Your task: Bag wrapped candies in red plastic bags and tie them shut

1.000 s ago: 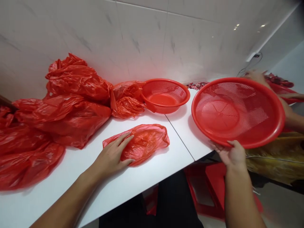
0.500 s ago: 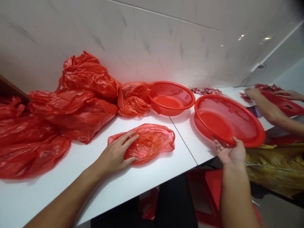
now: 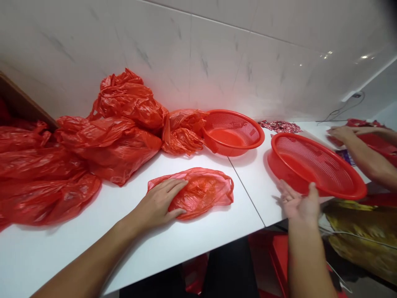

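My left hand (image 3: 163,200) lies with fingers stretched out over the left part of a flattened red plastic bag (image 3: 204,192) on the white table. My right hand (image 3: 299,203) is palm up by the front of a red plastic basket (image 3: 300,165) with mesh sides. Its fingers are spread, and the thumb overlaps the basket's lower edge; whether they touch is unclear. The basket looks empty and juts past the table's front edge. Behind the flat bag stands a second red mesh basket (image 3: 228,142), upright against a crumpled red bag (image 3: 184,132).
Several full red plastic bags (image 3: 124,145) are heaped at the left, beside a brown board (image 3: 26,99). Small red-and-white packets (image 3: 281,126) lie by the wall. At the right, another person's arms (image 3: 362,151) reach over the table. A yellow sack (image 3: 359,231) sits below.
The right basket has shifted a little to the right. My right hand's fingers have come away from its near rim and opened. My left hand stays on the flat bag; the view has turned slightly left.
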Motion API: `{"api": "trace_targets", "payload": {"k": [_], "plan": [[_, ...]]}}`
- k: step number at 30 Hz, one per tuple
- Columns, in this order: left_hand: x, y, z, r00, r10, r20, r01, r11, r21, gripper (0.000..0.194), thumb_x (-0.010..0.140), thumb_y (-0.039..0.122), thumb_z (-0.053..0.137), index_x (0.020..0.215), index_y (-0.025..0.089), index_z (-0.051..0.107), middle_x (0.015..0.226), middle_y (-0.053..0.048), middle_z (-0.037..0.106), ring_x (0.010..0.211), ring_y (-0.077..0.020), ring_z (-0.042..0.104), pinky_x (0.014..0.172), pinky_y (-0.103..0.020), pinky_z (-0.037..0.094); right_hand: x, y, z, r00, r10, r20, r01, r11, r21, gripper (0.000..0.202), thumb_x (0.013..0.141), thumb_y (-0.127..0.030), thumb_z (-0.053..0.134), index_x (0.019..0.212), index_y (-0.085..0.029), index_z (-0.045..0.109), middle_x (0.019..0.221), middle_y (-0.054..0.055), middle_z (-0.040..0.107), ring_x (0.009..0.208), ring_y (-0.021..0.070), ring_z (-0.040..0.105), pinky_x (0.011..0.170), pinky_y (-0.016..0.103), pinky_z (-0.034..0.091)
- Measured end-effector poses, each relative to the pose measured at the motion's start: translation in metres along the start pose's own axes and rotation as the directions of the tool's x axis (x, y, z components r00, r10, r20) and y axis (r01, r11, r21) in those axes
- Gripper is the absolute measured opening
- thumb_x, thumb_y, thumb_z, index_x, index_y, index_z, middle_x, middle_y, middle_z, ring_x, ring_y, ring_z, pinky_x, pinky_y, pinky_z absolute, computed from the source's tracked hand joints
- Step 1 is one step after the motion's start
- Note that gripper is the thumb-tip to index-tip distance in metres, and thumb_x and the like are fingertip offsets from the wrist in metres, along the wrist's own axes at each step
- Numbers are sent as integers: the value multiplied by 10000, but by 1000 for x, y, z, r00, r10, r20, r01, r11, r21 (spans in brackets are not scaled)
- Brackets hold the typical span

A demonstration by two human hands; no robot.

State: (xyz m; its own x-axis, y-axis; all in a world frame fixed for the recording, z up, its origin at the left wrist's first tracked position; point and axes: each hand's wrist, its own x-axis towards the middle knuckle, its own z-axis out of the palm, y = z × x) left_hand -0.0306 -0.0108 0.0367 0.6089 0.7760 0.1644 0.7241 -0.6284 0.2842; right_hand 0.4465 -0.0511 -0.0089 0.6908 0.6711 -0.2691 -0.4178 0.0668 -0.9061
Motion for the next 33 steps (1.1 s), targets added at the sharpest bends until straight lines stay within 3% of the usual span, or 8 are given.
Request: {"api": "trace_targets", "payload": {"k": [4, 7, 9, 11, 15, 22, 28, 33], "plan": [[0, 0, 3, 1000, -15, -12, 15, 1000, -24, 729, 903, 339, 705, 1594, 283, 480, 1587, -94, 567, 1463, -351, 531, 1230, -553, 429, -69, 27, 50, 940, -320, 114, 340, 900, -275, 642, 894, -490, 703, 1464, -292, 483, 1274, 90, 705, 901, 209, 727, 603, 299, 602], [1, -1, 6, 1000, -6, 7, 6, 999, -34, 717, 913, 349, 701, 1593, 285, 483, 1598, -97, 554, 1466, -342, 530, 1221, -543, 443, -125, 33, 93, 581, -573, 578, 792, 561, -239, 314, 929, -297, 703, 1241, -265, 703, 1187, 86, 744, 1028, 237, 713, 837, 394, 628], [0, -2, 7, 999, 6, 37, -5, 999, -36, 769, 882, 362, 737, 1599, 271, 475, 1607, -107, 542, 1480, -342, 513, 1233, -539, 430, -148, 33, 120, 269, -434, 860, 906, 418, -73, 265, 954, -229, 660, 1202, -270, 745, 1178, 84, 758, 1136, 257, 698, 1020, 464, 581], [-2, -3, 7, 996, 19, 88, -16, 999, -36, 875, 823, 379, 790, 1620, 268, 446, 1628, -114, 515, 1499, -355, 487, 1249, -549, 404, -155, 37, 144, 151, -113, 982, 935, 339, -104, 349, 949, -292, 695, 1296, -285, 737, 1369, 108, 694, 1345, 314, 603, 1154, 543, 481], [-9, -2, 3, 983, 20, 181, -9, 998, -57, 1017, 752, 441, 848, 1652, 311, 394, 1680, -110, 442, 1528, -385, 445, 1224, -552, 431, -135, 53, 174, 360, 500, 787, 885, 83, -458, 1110, 667, -522, 945, 1636, -404, 416, 1756, 172, 218, 1570, 564, 227, 1162, 742, 331], [-6, 1, -1, 998, 41, 41, -41, 999, 9, 584, 808, 520, 828, 1295, 206, 759, 1622, -142, 517, 1453, -381, 537, 1220, -525, 446, -123, 55, 186, 416, 673, 612, 861, -75, -502, 1445, 501, -408, 1002, 1700, -421, 195, 1790, 184, -55, 1590, 600, 25, 1176, 771, 223], [1, -8, 2, 982, -183, -51, 186, 980, 66, 512, 1083, 466, 452, 899, 187, 841, 1323, -118, 747, 1241, -343, 689, 1069, -535, 558, -113, 31, 175, 227, 574, 787, 925, 126, -358, 785, 711, -390, 865, 1435, -236, 602, 1652, 171, 428, 1581, 379, 335, 1184, 512, 416], [-2, -6, 3, 996, -87, -2, 87, 994, 59, 272, 938, 411, 699, 1001, 174, 817, 1370, -148, 709, 1268, -361, 659, 1125, -530, 522, -124, 18, 157, 257, 341, 904, 957, 38, -286, 369, 937, -440, 696, 1188, -171, 723, 1471, 205, 621, 1367, 379, 597, 1114, 543, 484]]}}
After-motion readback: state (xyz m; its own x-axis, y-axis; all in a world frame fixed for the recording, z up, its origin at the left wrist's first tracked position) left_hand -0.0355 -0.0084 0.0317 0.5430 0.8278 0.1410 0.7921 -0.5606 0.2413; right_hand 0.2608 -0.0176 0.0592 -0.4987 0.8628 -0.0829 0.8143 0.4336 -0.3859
